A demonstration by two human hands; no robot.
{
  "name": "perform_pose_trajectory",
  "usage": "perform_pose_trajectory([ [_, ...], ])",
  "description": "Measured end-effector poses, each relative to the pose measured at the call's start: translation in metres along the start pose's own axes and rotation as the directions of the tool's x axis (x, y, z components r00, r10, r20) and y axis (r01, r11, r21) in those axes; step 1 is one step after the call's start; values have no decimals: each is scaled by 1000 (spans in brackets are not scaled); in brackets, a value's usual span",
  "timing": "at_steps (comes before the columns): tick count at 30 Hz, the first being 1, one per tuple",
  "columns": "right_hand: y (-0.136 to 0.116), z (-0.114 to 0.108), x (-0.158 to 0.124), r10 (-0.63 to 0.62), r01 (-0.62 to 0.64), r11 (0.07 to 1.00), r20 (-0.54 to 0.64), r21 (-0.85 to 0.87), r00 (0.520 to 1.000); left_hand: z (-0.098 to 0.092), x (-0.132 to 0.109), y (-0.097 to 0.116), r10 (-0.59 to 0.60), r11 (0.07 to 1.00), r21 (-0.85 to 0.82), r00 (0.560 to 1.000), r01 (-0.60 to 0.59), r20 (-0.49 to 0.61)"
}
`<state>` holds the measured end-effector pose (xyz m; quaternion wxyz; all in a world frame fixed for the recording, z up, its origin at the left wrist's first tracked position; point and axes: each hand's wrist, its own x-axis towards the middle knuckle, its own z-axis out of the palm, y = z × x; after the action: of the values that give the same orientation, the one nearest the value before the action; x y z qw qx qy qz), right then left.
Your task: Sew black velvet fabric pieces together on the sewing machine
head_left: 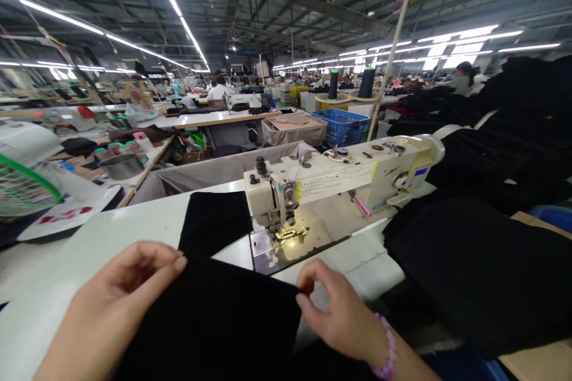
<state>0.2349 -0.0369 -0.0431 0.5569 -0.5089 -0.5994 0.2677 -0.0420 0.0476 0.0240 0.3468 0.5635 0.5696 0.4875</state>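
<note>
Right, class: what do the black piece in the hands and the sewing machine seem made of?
The black piece: probably soft matte cloth; it lies limp and flat. The sewing machine: seemingly cream-painted metal, smooth with slight sheen; casing could be plastic.

No legible text, brand or number anywhere. On the sewing machine [344,162], a long white label [336,183] with yellow ends, print too small to read. Right of that label, a small blue panel [420,172], equally illegible.

Fabric piece [214,309] lies on table [111,238], in front of sewing machine [339,181]. Fabric pile [482,274] right of machine; fan [22,190] at far left. Thread cones [367,82] behind machine.
</note>
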Motion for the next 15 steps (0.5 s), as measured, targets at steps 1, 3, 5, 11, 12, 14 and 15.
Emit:
perform_pose_trajectory([
  [1,-2,2,-8,-27,30,999,89,-35,996,0,12,10,41,995,89,997,-46,63],
  [3,-1,9,-27,-53,60,998,240,-25,969,12,37,21,93,961,228,960,-156,265],
  [5,10,19,-47,-96,94,995,316,20,944,37,55,17,151,924,239,860,-298,486],
  [11,57,31,-79,-411,456,869,235,-190,881,125,56,-50,173,922,183,786,-341,594],
  [12,60,29,-79,-454,506,825,239,-251,858,131,52,-59,182,922,181,797,-342,576],
  [14,62,24,-78,-501,558,757,246,-340,830,137,47,-70,191,924,178,812,-339,552],
  [15,62,22,-77,-514,570,735,246,-367,822,137,46,-73,190,926,177,815,-334,547],
])
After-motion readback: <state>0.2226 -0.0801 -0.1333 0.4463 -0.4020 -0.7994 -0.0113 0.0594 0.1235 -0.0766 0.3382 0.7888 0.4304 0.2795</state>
